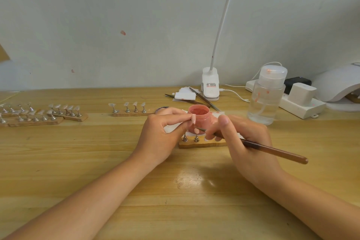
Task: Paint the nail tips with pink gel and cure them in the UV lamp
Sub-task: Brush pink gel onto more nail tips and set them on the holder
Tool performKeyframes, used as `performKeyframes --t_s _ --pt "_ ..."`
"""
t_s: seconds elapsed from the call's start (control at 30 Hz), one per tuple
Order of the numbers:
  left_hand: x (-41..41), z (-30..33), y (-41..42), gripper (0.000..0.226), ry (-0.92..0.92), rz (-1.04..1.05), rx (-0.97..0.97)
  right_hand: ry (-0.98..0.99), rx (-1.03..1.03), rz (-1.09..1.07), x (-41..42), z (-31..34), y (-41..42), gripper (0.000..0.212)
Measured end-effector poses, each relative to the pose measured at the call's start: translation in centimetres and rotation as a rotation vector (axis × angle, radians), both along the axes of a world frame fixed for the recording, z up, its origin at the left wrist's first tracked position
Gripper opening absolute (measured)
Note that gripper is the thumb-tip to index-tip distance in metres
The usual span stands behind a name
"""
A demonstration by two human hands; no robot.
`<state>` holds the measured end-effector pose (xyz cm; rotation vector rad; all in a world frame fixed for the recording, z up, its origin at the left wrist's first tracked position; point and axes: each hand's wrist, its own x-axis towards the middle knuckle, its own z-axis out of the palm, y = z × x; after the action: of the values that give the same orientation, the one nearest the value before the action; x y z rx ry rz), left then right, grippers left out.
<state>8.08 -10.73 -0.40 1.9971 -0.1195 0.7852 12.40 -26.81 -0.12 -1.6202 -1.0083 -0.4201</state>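
Left hand (165, 128) pinches a nail tip (193, 119) steady in its fingers above the near wooden stand (202, 143), while right hand (247, 138) grips the brush (272, 150) pen-fashion beside the open pink gel jar (198, 115); UV lamp (339, 85) waits far right on the worktop (175, 191).
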Motion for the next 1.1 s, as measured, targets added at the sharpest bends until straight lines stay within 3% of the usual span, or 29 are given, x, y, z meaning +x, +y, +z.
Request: performKeyframes --t_s 0.17,0.27,0.47,0.6,0.77,1.1 --pt "0.05 -0.05 0.04 0.024 -0.027 0.029 0.076 -0.063 -0.021 -0.05 0.04 0.28 0.25 0.039" --pt "0.08 -0.05 0.09 0.028 -0.026 0.049 0.105 0.005 -0.036 -0.032 0.13 0.06 0.05 0.044" --pt "0.01 -0.02 0.06 0.029 -0.043 0.066 0.124 -0.097 -0.041 -0.068 0.02 0.43 0.33 0.035" --pt "0.04 -0.01 0.11 0.027 -0.026 0.065 0.134 -0.002 -0.027 -0.036 0.33 0.07 -0.06 0.048" --pt "0.05 -0.02 0.08 0.027 -0.029 0.07 0.136 -0.109 -0.053 -0.082 0.3 0.27 0.22 0.039" --pt "0.04 -0.07 0.07 0.027 -0.022 0.075 0.124 -0.077 -0.051 -0.059 0.49 0.09 0.01 0.046"
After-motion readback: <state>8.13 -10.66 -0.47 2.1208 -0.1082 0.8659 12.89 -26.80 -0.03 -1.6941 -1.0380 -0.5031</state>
